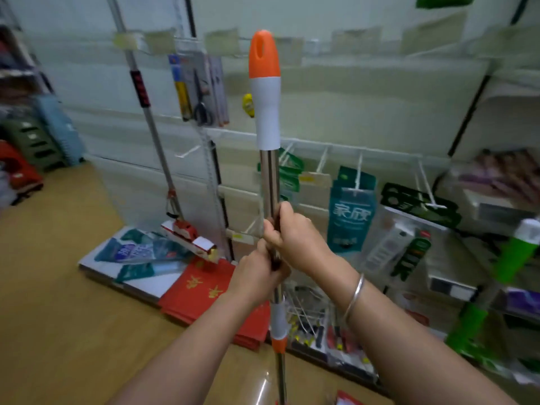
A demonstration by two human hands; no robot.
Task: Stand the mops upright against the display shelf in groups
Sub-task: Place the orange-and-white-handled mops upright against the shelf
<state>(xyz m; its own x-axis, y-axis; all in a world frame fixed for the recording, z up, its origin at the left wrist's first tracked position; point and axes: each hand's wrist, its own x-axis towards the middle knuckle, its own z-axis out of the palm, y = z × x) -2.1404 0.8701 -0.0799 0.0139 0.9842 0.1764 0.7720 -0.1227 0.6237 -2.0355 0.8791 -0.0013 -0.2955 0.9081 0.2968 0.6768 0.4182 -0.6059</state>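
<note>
A mop pole (269, 176) with a chrome shaft and an orange-and-white cap is standing nearly upright in the middle of the view, in front of the display shelf (350, 92), and the person is gripping it with both hands. The right hand (292, 232) is wrapping round the shaft higher up, while the left hand (257, 276) is clasping it just below, the two touching each other; a silver bangle (355, 299) is sitting on the right wrist. Further down the shaft a white-and-orange collar (279, 325) is showing (the mop's head is out of view). To the left, a second mop (152, 133) is leaning against the shelf with its red-and-white head (190, 238) resting on flat packets (140, 255) lying on the base board, beside a stack of red envelopes (201, 290). Hooks on the shelf are holding packaged scissors (201, 92) and teal packs (350, 211); the lower packs are too blurred to tell. A green-handled item (514, 252) is showing at the right.
</note>
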